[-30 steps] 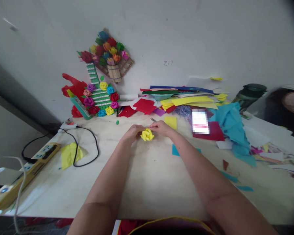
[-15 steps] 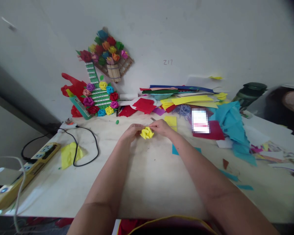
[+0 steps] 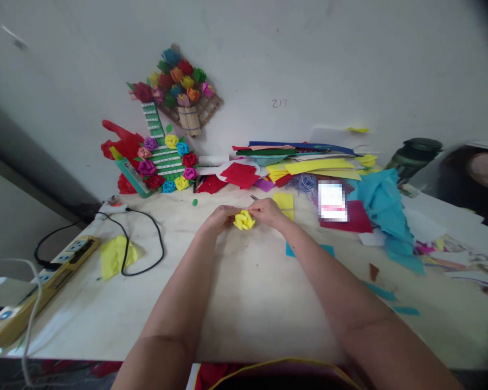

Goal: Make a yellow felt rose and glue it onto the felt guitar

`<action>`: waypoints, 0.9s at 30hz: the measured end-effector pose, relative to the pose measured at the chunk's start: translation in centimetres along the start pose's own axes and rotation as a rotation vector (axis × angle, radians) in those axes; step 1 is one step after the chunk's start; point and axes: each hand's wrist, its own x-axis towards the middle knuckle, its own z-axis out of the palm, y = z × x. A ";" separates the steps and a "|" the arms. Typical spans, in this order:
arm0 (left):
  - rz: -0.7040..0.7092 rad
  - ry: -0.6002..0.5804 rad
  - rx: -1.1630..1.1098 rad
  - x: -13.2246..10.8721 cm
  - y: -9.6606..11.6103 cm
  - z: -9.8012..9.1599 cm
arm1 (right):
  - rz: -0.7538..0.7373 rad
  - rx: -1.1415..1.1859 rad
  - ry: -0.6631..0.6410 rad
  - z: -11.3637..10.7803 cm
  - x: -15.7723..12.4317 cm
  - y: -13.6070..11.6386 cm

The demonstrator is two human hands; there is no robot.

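Note:
A yellow paper flower [image 3: 244,220] with folded petals is held just above the table, its petals facing me. My left hand [image 3: 221,218] is closed on its left side. From the right, my right hand [image 3: 267,210] pinches its far edge between thumb and fingers. The fingertips behind the flower are partly hidden. Metal tips, perhaps of scissors [image 3: 254,198], stick out beyond my right hand. Yellow paper pieces [image 3: 283,201] lie just right of that hand, and a blue paper strip [image 3: 309,249] lies partly under my right forearm.
A green guitar-shaped craft with paper flowers [image 3: 168,161] leans on the wall beside a glue bottle [image 3: 133,176]. Stacked coloured paper [image 3: 313,165] lines the back. At left are a power strip [image 3: 65,268] and black cable [image 3: 161,244]; at right, blue crepe paper [image 3: 384,200] and a bottle [image 3: 415,157].
The yellow paper flower has turned very slightly between my fingers. Both hands stay in nearly the same place.

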 end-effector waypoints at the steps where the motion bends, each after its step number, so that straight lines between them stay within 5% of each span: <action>1: 0.000 0.000 0.000 0.0 0.0 0.0 | -0.011 -0.008 0.008 0.0 0.0 0.0; 11: 0.083 -0.007 0.018 0.4 -0.5 -0.2 | -0.036 -0.086 0.038 -0.1 -0.2 -0.5; 20: 0.158 -0.004 0.182 0.1 -0.2 0.1 | 0.098 0.301 -0.139 -0.5 -0.2 0.1; 27: 0.174 -0.016 0.213 -0.2 0.0 0.5 | 0.088 0.302 -0.192 -0.6 -0.2 0.0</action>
